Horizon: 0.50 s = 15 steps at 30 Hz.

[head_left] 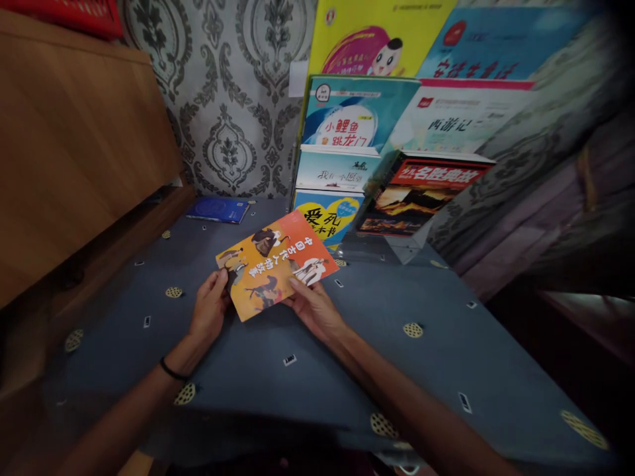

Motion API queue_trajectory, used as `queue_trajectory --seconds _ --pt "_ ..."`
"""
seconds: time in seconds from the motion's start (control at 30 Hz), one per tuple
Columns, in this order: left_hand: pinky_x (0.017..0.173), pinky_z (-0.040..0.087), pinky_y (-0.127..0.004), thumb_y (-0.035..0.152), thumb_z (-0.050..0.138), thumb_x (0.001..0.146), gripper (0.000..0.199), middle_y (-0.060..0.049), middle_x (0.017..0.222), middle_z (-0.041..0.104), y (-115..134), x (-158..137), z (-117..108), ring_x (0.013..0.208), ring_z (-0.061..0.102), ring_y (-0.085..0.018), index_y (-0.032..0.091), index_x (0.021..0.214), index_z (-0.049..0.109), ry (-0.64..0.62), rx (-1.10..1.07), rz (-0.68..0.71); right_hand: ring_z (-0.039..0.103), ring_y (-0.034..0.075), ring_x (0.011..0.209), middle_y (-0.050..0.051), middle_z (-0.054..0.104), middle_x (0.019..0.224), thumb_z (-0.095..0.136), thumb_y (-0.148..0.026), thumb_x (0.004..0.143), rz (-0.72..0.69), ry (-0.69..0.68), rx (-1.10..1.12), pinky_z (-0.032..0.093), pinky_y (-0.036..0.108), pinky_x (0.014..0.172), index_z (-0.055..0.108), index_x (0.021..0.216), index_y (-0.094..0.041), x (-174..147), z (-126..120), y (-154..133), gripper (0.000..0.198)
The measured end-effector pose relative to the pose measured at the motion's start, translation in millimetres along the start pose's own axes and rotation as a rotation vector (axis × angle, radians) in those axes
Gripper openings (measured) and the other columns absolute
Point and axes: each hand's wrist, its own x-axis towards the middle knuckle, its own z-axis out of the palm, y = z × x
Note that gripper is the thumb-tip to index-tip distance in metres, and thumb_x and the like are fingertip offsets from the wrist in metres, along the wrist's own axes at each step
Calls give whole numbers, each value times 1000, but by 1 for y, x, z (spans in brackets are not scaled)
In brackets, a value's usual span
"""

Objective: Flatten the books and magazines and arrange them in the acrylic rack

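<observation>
A blue book [218, 210] lies on the bench [367, 330], the left hand's grip [209, 305] pinches an orange book [275, 264] by its left edge above the cloth, the right hand's grip [320, 312] its near edge, and a red-and-black book [421, 198] stands farther right

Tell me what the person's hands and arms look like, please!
Both the left hand and the right hand are bare, with no gloves. A thin, plain black band circles the left wrist; none shows on the right. No sleeves show on either forearm.
</observation>
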Motion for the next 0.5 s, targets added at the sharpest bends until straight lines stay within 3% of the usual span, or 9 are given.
queue_trajectory --seconds 0.17,0.33,0.5 --pt "48 45 -17 45 87 64 37 3 66 65 20 13 3 53 56 -9 19 83 68 -113 140 116 69 26 108 5 75 110 84 -43 72 -86 23 -95 57 42 93 69 101 -23 -2 -3 -22 39" --pt "62 50 -23 44 77 74 29 -3 76 70 38 11 24 67 61 -14 17 80 74 -347 377 266 68 25 108 2 75 104 81 -42 75 -229 -51 -254 54 44 96 68 108 -27 -5 3 -50 38" --pt "72 54 -28 45 77 73 34 -6 86 74 48 0 45 80 66 -20 17 92 76 -376 358 348 67 21 99 2 74 106 76 -38 80 -371 -98 -518 52 39 94 71 109 -26 -15 3 -73 32"
